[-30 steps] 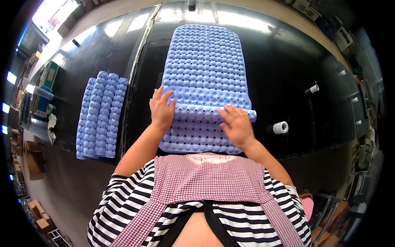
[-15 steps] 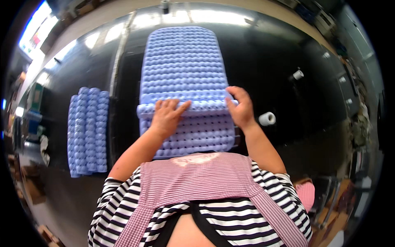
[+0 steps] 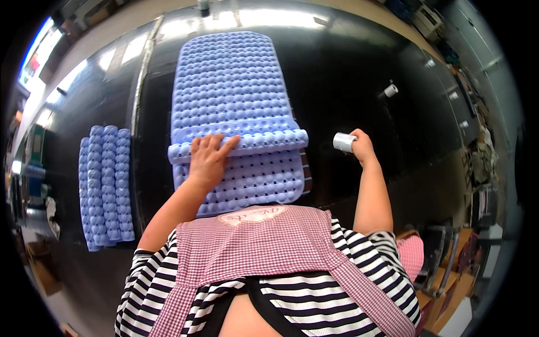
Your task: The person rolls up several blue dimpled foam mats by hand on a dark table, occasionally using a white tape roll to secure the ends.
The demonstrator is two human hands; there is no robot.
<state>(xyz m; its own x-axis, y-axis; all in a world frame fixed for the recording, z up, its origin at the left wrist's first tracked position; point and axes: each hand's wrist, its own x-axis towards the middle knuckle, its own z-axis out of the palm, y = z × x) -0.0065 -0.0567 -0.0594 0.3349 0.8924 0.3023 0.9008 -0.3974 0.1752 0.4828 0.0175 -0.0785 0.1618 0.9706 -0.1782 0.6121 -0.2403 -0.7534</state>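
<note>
A blue bubbled bath mat [image 3: 230, 84] lies lengthwise in front of me on the dark table. Across it rests a rolled-up blue mat [image 3: 264, 141]; whether the two are one piece I cannot tell. My left hand [image 3: 209, 160] lies on the left half of this roll with its fingers spread. Off to the right, my right hand [image 3: 362, 147] grips the end of a small white roll [image 3: 343, 142], which looks like tape or labels and is held tilted on its side.
Several rolled blue mats [image 3: 106, 185] lie side by side at the left. Another small white roll [image 3: 391, 90] is farther back on the right, and a dark and white one [image 3: 203, 5] stands at the far edge. A pale seam [image 3: 140, 84] crosses the black table [image 3: 331, 73].
My right hand has left the right end of the rolled mat and moved right, taking hold of the white roll. My left hand has stayed on the rolled mat.
</note>
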